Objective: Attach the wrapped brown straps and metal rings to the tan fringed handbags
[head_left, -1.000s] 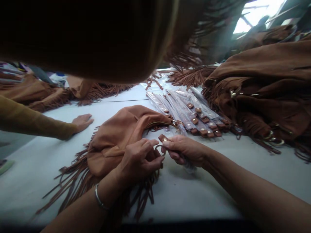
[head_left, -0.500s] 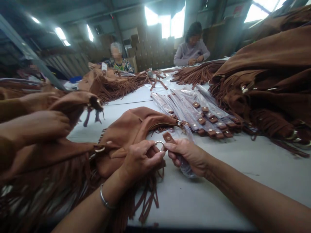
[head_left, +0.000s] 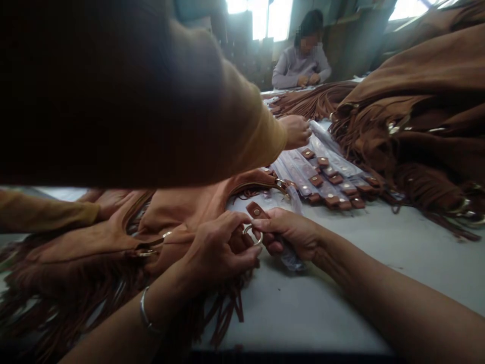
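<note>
My left hand (head_left: 223, 242) is closed on a metal ring (head_left: 259, 237) at the near end of a brown fringed bag (head_left: 185, 205). Close by on its right, my right hand (head_left: 290, 230) grips a brown leather strap (head_left: 256, 210), whose end with a round metal snap sticks up past the thumb. Clear plastic wrap (head_left: 291, 260) covers the strap below my fingers. The strap's end is right beside the ring; whether it passes through cannot be made out. The bag's far end has another metal ring (head_left: 280, 183), near the wrapped straps.
A co-worker's sleeved arm (head_left: 242, 126) crosses from the left, its hand (head_left: 297, 132) at the plastic-wrapped straps (head_left: 322, 172). Another fringed bag (head_left: 87, 242) lies at left. Brown bags are piled (head_left: 424, 101) at right. A person (head_left: 303, 60) sits across the table (head_left: 341, 313).
The co-worker's arm has reached across from the left to the wrapped straps, covering the upper left. My left fingers have shifted around the ring, and the strap's end leans a little further left.
</note>
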`<state>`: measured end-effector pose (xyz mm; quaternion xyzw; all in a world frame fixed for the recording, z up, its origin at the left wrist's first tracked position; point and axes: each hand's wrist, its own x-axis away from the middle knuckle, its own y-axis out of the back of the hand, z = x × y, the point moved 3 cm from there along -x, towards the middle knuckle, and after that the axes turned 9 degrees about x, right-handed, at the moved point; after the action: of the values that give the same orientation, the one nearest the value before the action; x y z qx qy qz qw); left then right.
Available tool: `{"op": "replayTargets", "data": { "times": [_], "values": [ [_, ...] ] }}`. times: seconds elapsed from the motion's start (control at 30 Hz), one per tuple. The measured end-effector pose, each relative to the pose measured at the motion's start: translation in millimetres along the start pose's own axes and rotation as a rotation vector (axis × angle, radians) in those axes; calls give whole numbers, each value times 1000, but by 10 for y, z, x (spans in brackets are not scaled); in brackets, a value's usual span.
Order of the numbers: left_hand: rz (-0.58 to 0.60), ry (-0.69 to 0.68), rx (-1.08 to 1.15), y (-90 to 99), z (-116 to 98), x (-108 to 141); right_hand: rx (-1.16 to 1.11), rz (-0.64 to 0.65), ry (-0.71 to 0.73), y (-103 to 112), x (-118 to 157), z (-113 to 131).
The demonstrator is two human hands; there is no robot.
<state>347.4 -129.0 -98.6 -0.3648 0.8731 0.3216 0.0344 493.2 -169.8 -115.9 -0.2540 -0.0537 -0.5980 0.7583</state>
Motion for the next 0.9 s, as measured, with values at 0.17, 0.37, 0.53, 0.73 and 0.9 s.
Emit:
{"op": "replayTargets", "data": {
  "times": [0.17,0.37,0.53,0.73,0.9],
  "values": [
    [-115,-34,-70,17,-21,3,15,-13,132,-15,42,-18],
    [-53,-28,-119,-48,-73,7,7,-60,203,-22,75,-86],
    [40,-87,-95,-88,-104,20,50,88,-1,22,61,-40],
    [-58,-232,-124,-52,-128,19,151,-36,48,116,196,1],
    [-21,-203,-138,-58,-100,6,258,-25,119,132,304,8]
  ]
}}
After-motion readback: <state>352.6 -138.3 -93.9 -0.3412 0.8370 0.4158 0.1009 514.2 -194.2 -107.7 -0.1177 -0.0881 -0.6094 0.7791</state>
